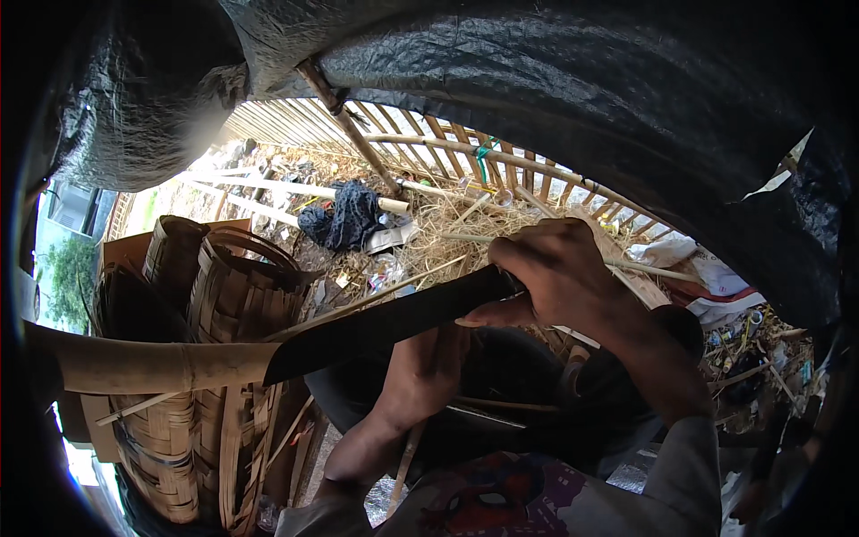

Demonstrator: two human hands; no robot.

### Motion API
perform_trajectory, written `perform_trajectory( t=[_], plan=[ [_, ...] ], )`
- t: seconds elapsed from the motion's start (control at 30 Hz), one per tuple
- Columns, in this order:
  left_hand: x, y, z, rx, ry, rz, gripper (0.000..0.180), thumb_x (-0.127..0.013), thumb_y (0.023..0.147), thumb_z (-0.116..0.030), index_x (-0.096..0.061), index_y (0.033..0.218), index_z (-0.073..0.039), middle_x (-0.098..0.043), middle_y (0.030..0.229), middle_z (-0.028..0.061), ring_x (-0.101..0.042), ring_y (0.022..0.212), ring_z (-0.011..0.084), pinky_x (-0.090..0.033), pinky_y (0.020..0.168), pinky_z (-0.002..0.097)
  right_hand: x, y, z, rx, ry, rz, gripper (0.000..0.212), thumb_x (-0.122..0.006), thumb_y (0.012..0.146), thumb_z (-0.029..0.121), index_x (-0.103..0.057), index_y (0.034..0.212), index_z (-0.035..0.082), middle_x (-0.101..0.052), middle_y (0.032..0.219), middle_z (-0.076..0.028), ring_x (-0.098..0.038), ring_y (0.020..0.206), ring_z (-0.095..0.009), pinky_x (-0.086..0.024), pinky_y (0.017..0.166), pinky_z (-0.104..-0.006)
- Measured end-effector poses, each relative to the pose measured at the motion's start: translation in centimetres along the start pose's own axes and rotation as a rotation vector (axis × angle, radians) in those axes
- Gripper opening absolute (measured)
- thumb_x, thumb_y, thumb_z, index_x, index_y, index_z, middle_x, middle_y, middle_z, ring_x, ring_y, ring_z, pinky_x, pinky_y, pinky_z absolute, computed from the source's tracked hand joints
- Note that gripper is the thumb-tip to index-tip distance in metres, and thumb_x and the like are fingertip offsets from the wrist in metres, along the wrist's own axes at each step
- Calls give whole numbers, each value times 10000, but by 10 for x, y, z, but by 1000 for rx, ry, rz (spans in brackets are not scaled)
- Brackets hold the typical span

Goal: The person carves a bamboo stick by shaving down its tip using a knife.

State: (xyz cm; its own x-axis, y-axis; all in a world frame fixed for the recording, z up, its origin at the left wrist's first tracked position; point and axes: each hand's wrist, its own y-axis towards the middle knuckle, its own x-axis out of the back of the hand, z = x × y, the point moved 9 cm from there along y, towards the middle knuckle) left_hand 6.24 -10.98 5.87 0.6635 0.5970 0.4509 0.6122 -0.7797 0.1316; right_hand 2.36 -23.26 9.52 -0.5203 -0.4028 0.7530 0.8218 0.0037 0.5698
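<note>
A large knife [385, 324] with a broad dark blade lies slantwise across the middle of the view, its tip low at the left and its handle end high at the right. The right hand [559, 273] holds it there, fingers closed around the handle end and thumb along the lower side. The left hand [422, 380] is just below the blade, its fingers bent and partly hidden behind the metal; whether they grip anything, I cannot tell.

The blade's tip overlaps the near end of a thick bamboo pole [170, 365], which runs in from the left edge; whether the two touch is unclear. A thin bamboo strip [358, 304] passes along the blade's upper side, slanting the same way.

Behind the pole, at the left, stand tall woven baskets [237, 291] of brown strips, close together. Below the hands is the person's light shirt [617, 492], with a coloured print on its front.

Farther out, the ground carries loose straw [447, 233] and scattered litter, with a bundle of dark cloth [344, 217] beside some pale poles. A white sack [707, 268] lies to the right. A slatted bamboo fence [438, 134] curves across the back, and black plastic sheeting [582, 72] hangs overhead, torn at the right.
</note>
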Motion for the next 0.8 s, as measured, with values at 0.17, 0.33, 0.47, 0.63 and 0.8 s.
perform_trajectory(
  t=[0.17,0.33,0.47,0.63,0.8],
  plan=[
    [4,5,-32,-336,467,-88,311,-611,758,125,-559,1061,80,-545,926,126,-549,645,183,-456,537,281,-6,-2,-31,-50,-149,-68,686,-481,762,753,-622,703,84,-555,497,-41,-604,478,-198,-497,465,-360],
    [11,4,-18,-314,-9,-216,188,-549,873,71,-482,1046,43,-493,662,96,-489,501,182,-380,435,306,4,-5,-126,-597,-15,-20,607,-405,935,559,-663,759,39,-565,519,-103,-594,488,-270,-488,520,-391],
    [1,9,-5,-86,176,-74,100,-440,973,-74,-463,1021,11,-484,615,56,-450,523,108,-376,478,284,7,-2,-61,-352,210,-32,438,-558,895,449,-626,722,53,-559,543,-123,-587,509,-295,-447,517,-405],
    [-12,-14,-33,-562,835,-143,394,-684,778,45,-528,1131,123,-532,1077,218,-583,849,279,-513,690,291,6,-2,-7,-110,129,-110,381,-624,832,442,-610,712,81,-568,525,-90,-603,495,-263,-465,489,-363],
    [-6,4,-8,-22,134,-19,174,-493,915,-34,-518,1077,25,-488,770,72,-477,652,149,-413,569,280,-3,-3,-2,-78,87,-89,333,-607,842,384,-618,682,92,-566,505,-88,-582,436,-252,-450,436,-351]
  ],
)
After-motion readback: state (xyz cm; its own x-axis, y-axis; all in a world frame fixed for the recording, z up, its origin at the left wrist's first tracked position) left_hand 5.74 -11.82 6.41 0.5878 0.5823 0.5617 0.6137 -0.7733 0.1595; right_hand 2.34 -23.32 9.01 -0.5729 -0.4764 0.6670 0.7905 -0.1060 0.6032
